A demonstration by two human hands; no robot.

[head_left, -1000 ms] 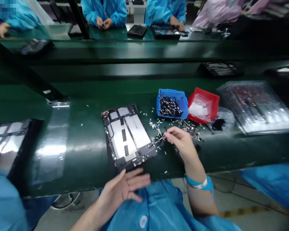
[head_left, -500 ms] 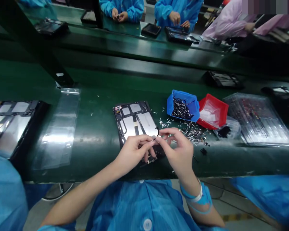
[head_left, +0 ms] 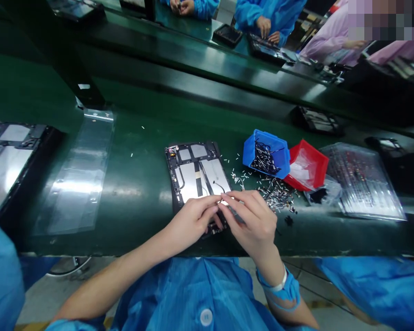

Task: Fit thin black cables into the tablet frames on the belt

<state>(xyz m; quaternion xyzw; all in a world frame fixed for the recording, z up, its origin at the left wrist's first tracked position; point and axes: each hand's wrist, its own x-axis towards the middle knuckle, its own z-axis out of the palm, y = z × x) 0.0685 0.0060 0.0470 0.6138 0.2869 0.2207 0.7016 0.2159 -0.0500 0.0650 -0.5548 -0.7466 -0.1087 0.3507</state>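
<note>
An opened tablet chassis (head_left: pixel 193 172) lies face down on the green belt in front of me, silver plates and black cables showing. Both my hands meet over its near right corner. My left hand (head_left: pixel 193 218) is closed in a pinch, fingertips against those of my right hand (head_left: pixel 253 220), which is also pinched. Between them runs a thin black cable (head_left: pixel 218 185) that curls up over the chassis. To the right stand a blue bin (head_left: pixel 267 156) of small black-and-silver parts and a red bin (head_left: pixel 307 165) holding clear bags.
Loose small parts (head_left: pixel 276 193) litter the belt by the bins. A clear plastic tray (head_left: pixel 364 181) lies at the right, a clear bag (head_left: pixel 79 179) at the left, and another open tablet (head_left: pixel 7 161) at the far left. Other workers' hands work across the line.
My left hand came up from my lap and joined the right over the chassis's near corner. The right hand brought a thin cable from the loose parts. The view shifted left and down.
</note>
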